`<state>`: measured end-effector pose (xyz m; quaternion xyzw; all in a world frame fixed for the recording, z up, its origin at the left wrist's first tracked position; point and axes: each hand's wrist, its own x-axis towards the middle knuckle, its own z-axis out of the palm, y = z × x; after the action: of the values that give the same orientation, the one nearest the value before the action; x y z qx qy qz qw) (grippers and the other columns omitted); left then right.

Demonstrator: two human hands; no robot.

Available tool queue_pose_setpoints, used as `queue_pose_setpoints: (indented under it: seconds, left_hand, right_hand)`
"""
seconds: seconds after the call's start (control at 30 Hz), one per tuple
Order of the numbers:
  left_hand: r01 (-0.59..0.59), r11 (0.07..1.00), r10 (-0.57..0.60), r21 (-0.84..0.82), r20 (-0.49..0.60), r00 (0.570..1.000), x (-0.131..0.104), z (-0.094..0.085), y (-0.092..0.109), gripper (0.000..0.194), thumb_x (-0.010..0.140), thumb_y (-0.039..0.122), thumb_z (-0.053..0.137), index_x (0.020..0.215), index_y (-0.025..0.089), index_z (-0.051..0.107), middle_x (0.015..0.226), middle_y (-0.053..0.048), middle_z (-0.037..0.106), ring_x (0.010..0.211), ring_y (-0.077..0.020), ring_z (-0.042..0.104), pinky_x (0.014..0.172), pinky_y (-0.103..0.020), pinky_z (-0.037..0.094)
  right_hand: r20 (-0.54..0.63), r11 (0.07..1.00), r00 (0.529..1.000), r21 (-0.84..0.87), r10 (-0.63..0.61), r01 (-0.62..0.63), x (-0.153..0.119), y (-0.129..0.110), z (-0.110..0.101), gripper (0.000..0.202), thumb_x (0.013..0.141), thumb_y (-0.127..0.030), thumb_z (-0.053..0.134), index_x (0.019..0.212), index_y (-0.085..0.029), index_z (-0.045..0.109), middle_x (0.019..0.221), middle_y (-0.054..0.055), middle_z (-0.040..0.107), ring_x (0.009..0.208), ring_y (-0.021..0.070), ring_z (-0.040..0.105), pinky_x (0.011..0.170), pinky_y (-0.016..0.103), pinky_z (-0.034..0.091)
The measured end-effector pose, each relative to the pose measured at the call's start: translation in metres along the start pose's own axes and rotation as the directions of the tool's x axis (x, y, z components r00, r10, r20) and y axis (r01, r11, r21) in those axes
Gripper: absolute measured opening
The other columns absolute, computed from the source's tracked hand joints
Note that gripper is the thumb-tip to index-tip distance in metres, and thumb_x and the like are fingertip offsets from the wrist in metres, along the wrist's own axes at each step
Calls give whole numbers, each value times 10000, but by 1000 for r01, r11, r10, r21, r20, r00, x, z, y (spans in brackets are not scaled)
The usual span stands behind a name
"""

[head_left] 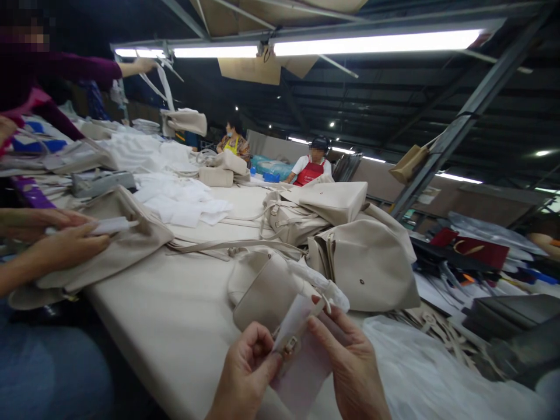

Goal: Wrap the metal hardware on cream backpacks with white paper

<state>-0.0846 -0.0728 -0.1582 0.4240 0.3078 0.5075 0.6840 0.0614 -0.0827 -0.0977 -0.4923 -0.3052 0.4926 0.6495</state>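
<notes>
My left hand (250, 370) pinches a thin white sheet (301, 385) and a beige strap close to its metal buckle (289, 345). On the other side my right hand (352, 359) is closed, thumb and fingers pinching the strap's end (318, 308) together with the sheet. The sheet lies partly behind the strap and hangs below it. Just beyond my hands a small beige handbag (265, 289) rests on the table, and its handle (326, 283) is covered in clear plastic wrap.
Beige bags (371, 268) are heaped behind on the table (153, 321). White tissue sheets (184, 201) lie farther left. Clear plastic (420, 367) spreads at my right. At left, a co-worker's hands (65, 245) hold a white piece over a bag (126, 233). More people stand around.
</notes>
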Motion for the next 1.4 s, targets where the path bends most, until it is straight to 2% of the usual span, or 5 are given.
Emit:
queue_pose_setpoints:
  seconds: [0.37,0.63,0.83,1.17,1.4]
  left_hand:
    - [-457,633,528,625,83,845,-7,-11,-2,140,768,78,529,774,207,581,677,21,595,609,-119,548,576,-177,416]
    - [-687,372,705,624,292,647,-6,-11,-3,188,851,64,481,878,218,586,772,-36,663,695,-150,631,655,-193,496]
    - [-294,848,220,441,211,952,-11,-7,31,166,844,302,627,966,192,601,786,-47,673,740,-187,633,669,-231,475]
    - [-54,826,-162,561,328,931,46,36,74,158,746,244,590,610,165,606,468,53,443,397,-85,346,380,-213,198]
    - [-53,887,-39,459,188,981,47,56,54,191,725,287,596,592,168,530,522,51,418,466,-75,335,414,-191,217]
  right_hand:
    - [29,880,978,-433,-205,198,-6,-10,4,605,798,-642,582,1182,-188,690,966,92,763,799,247,683,656,304,550]
    - [174,750,961,-601,-213,275,-2,-20,5,453,726,-429,711,1112,-192,694,920,76,748,795,245,670,726,327,541]
    - [239,921,962,-328,-134,210,6,-27,-2,489,707,-408,776,1142,-202,687,939,56,759,799,223,672,678,271,527]
    - [297,924,943,-296,-150,240,10,-40,-9,519,716,-349,789,1199,-199,675,961,60,763,796,217,681,719,303,544]
    - [20,989,990,56,-136,135,-13,1,-44,733,660,-599,771,1271,-227,608,1127,127,728,905,267,706,725,344,565]
